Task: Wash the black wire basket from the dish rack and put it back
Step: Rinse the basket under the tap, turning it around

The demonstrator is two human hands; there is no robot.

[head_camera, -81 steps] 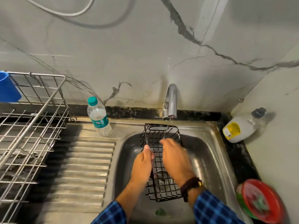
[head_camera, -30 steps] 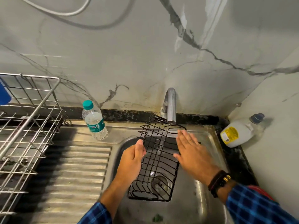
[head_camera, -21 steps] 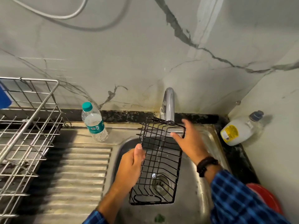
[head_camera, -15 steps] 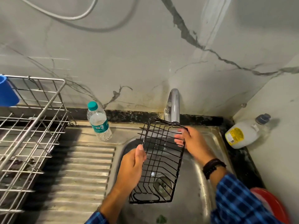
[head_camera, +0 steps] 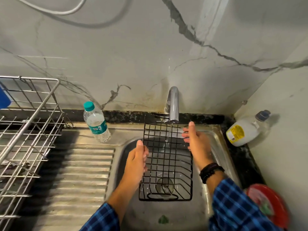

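Your left hand (head_camera: pixel 138 157) grips the black wire basket (head_camera: pixel 166 165) by its left edge. Your right hand (head_camera: pixel 199 147) is only flat vs the right rim, fingers straight. Basket's tilted over the sink (head_camera: pixel 215 131), far end under the tap (head_camera: pixel 173 104) w/ a thin stream running. Wet wire + one real grip: it could slip & drop into the sink. Lift it carelessly & the far end may knock the tap.

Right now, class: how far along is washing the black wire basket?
Done: the black wire basket is out of the silver wire dish rack. In hand: the left hand grips its left edge, the right hand lies open at its right edge, under a thin stream from the chrome tap. Left: returning it to the rack.
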